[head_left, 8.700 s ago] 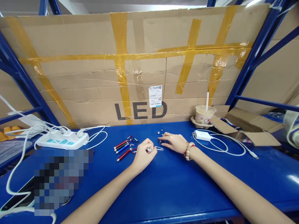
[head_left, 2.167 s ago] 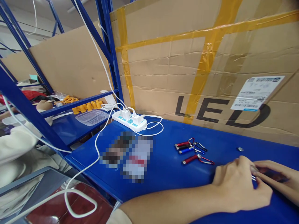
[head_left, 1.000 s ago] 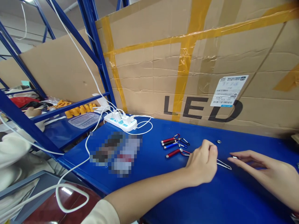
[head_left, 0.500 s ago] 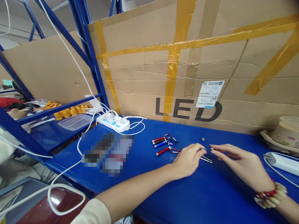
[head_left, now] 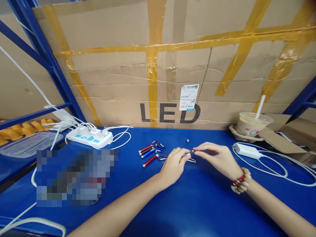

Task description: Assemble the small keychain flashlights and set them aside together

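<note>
My left hand (head_left: 174,164) is closed around a silver keychain flashlight (head_left: 188,154), its open end toward the right. A silver carabiner clip (head_left: 192,160) shows below those fingers. Between thumb and fingertips, my right hand (head_left: 218,159) pinches a small round metal piece (head_left: 193,151) close to the flashlight's end; whether it is a battery or a cap is too small to tell. Just beyond the hands, another small silver round piece (head_left: 188,140) lies on the blue table (head_left: 172,207). Left of my left hand lie several keychain flashlights, including a blue one (head_left: 148,153) and a red one (head_left: 149,161), with clips.
A white power strip (head_left: 90,137) with plugged-in cables stands at the back left, near a blurred-out patch (head_left: 76,177). A drink cup with a straw (head_left: 251,124) and a white adapter (head_left: 248,150) with its cable are on the right. Behind rises a large cardboard sheet (head_left: 118,82).
My view has turned to the right, bringing the whole cup and adapter into sight. My right hand's piece is nearer the flashlight, whose silver body now shows beyond my left fingers.
</note>
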### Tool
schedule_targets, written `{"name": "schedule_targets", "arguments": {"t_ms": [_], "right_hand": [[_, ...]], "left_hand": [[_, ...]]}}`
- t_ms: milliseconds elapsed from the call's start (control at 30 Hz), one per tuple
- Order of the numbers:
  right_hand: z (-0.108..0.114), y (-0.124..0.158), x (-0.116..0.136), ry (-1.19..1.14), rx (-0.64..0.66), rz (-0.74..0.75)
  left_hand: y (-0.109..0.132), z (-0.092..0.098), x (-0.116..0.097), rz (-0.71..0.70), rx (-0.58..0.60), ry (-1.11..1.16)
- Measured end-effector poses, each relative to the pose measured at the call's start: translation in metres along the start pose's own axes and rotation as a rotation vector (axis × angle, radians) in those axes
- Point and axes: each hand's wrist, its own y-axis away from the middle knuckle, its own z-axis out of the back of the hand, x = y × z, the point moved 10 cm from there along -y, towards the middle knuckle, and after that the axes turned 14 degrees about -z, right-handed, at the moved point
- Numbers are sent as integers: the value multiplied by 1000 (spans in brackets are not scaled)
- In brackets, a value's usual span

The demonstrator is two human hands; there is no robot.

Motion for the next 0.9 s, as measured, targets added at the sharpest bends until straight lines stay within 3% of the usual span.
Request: {"name": "schedule_targets", "arguments": {"t_ms": [233,567,900], "right_hand": [[-6,2,5,-64,89,20],[-12,-3,-32,-68,221,-291],[-30,2,-49,-308,380,-544]], "left_hand": [[-1,3,-4,-18,-14,4],[-1,5,-16,-76,28,-68],[3,-2,-32,-197,124,-121]]}}
